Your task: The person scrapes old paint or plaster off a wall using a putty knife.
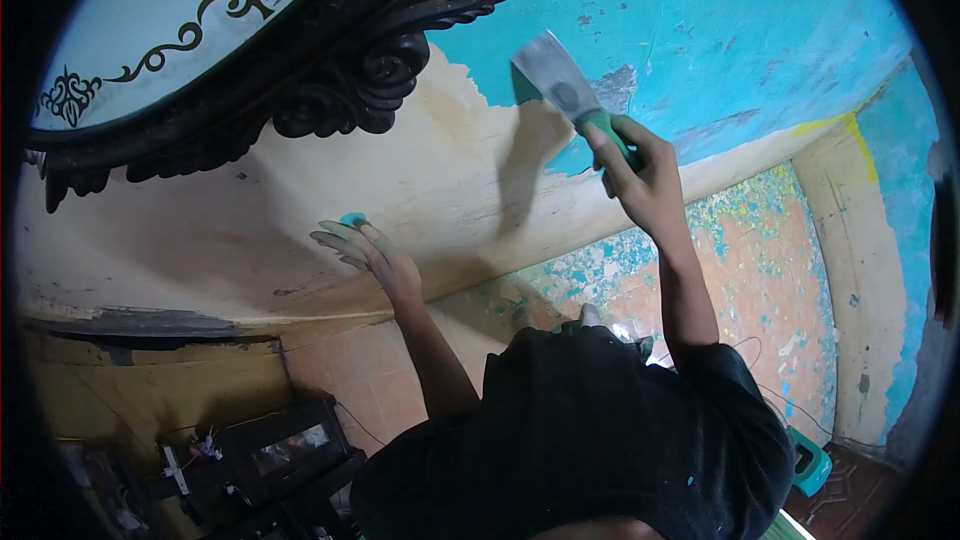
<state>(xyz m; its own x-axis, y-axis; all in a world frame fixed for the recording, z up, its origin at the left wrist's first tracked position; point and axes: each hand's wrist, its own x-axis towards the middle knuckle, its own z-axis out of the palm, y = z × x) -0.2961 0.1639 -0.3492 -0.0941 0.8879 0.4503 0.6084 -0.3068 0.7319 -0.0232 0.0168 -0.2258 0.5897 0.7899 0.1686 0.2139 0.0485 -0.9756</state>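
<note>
My right hand [646,172] grips the green handle [609,136] of a putty knife [559,79] with a wide metal blade. The blade points up toward the wall's turquoise paint [720,37], by its ragged edge; contact is unclear. Lower left, my left hand [375,255] is before the bare cream wall [360,172]. A small turquoise paint flake [353,220] shows at its thumb and appears pinched there. The blade and my right arm cast shadows on the wall.
A dark carved frame [360,79] with a white patterned panel [187,30] juts out at upper left. Paint flakes litter the tiled floor [765,270]. Behind me stand a dark cabinet [277,435] and a turquoise plastic object [812,463]. A thin cable [799,412] crosses the floor.
</note>
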